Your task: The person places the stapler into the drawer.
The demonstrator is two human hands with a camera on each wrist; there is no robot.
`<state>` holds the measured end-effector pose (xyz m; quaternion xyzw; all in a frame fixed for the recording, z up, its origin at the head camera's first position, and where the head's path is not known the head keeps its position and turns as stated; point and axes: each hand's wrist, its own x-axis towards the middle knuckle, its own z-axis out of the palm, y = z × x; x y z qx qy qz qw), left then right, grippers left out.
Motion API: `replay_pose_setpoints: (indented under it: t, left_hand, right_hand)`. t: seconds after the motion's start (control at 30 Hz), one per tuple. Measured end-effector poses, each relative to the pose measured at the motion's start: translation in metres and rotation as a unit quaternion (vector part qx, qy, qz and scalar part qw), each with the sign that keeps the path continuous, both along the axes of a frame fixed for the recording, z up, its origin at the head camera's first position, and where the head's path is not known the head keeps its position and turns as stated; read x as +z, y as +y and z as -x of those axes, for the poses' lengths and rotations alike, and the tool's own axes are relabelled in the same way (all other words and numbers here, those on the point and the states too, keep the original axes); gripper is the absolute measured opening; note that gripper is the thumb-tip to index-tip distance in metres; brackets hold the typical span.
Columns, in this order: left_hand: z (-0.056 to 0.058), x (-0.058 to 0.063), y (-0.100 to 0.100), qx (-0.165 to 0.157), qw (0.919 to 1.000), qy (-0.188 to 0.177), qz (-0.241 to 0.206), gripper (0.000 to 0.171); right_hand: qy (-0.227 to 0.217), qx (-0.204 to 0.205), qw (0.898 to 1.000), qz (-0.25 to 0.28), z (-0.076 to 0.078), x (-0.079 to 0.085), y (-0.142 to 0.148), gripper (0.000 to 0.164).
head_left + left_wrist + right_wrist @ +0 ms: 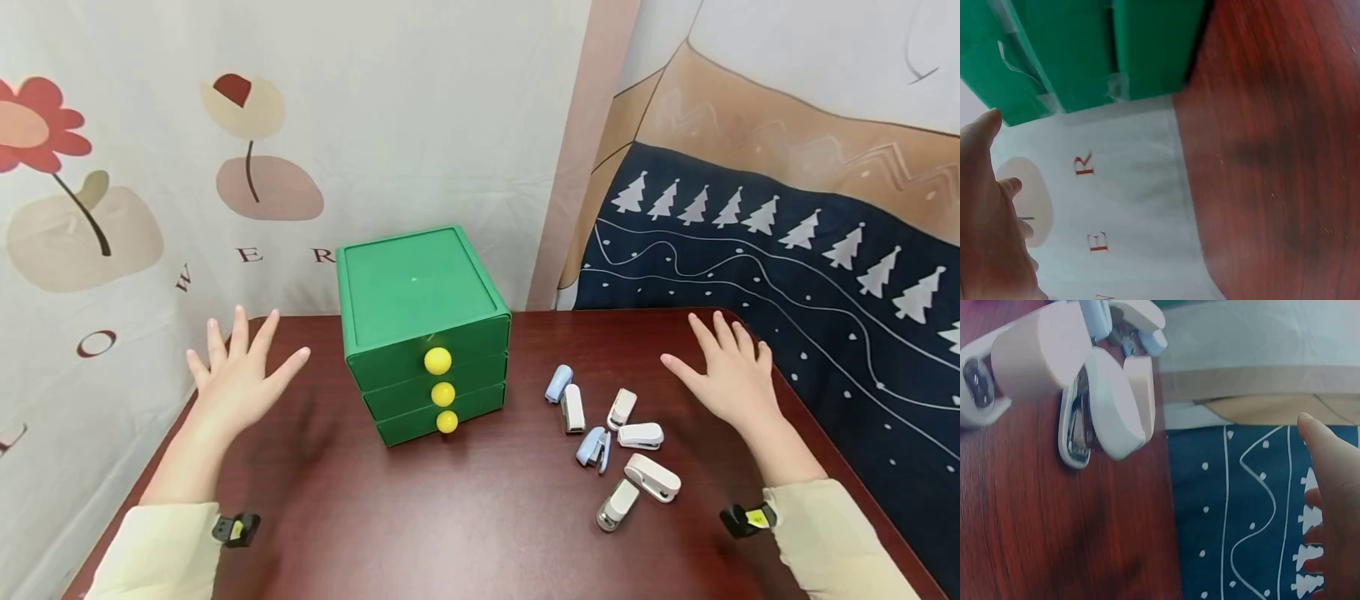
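We hold our left hand [238, 379] and right hand [733, 377] apart, empty, fingers spread, perhaps keeping the drawer box [422, 321] and staplers [651, 477] between them unobstructed.

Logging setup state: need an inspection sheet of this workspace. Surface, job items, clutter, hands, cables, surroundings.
Surface: dark red-brown table with wood grain.
Job items: green drawer unit, three yellow knobs in a column, drawers look closed; five white staplers and two blue staplers grouped to its right.
Clutter: nothing seen.
Hands: left hand and right hand have fingers spread, holding nothing.
Cables: nothing seen.
Surroundings: pale flower-print cloth behind the table; navy tree-print cloth at right.
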<state>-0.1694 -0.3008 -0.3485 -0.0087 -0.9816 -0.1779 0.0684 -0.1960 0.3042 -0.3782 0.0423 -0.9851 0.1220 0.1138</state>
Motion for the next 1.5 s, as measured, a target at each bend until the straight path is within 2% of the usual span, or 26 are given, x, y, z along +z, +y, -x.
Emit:
replay_pose_setpoints:
  t: [0.3, 0.47, 0.63, 0.9, 1.27, 1.5]
  left_hand:
    - [-0.011, 0.009, 0.016, -0.022, 0.9977, 0.041, -0.049, 0.074]
    - [-0.016, 0.01, 0.03, -0.055, 0.989, 0.073, -0.117, 0.068]
    - [-0.02, 0.009, 0.043, -0.089, 0.9717, 0.082, -0.203, 0.066]
    - [-0.019, 0.001, 0.055, -0.092, 0.9467, 0.106, -0.29, 0.063]
    - [-0.011, -0.006, 0.07, -0.121, 0.8967, 0.16, -0.395, 0.057]
    - [-0.006, -0.012, 0.072, -0.135, 0.874, 0.157, -0.44, 0.053]
  right_hand:
    - [0.034, 0.012, 0.999, 0.017, -0.01, 0.01, -0.022, 0.083]
    - [0.06, 0.024, 0.997, 0.037, -0.019, 0.015, -0.039, 0.081]
    - [0.087, 0.043, 0.993, 0.065, -0.026, 0.019, -0.058, 0.078]
    - [0.14, 0.08, 0.979, 0.121, -0.035, 0.023, -0.089, 0.076]
    - [0.214, 0.144, 0.945, 0.199, -0.04, 0.02, -0.125, 0.068]
    - [0.237, 0.187, 0.922, 0.24, -0.039, 0.016, -0.151, 0.065]
